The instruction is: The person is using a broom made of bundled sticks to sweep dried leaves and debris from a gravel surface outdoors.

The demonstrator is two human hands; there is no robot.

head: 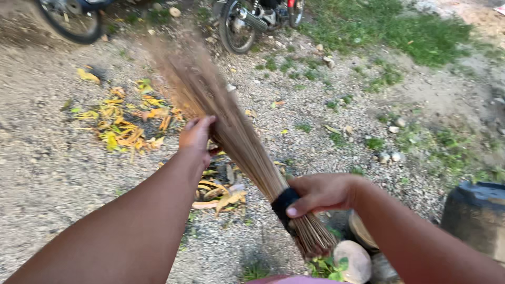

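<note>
Broom: a stick broom [231,131] is in front of me, slanting over the gravel ground [47,168], its far end blurred.
Right hand [321,193]: my fingers are wrapped tight around the black binding [284,204].
Left hand [197,138]: my fingers are bent against the bristles, halfway up.
Ground: yellow leaves [123,123] are scattered; two motorbike wheels [236,26] stand far behind.

The broom [231,131] consists of tan-brown sticks bound by a black band [284,202]. The fallen leaves [123,123] are yellow and orange against grey-brown gravel ground [47,173]. The grass patch [389,26] is green; the container [476,218] is black.
</note>
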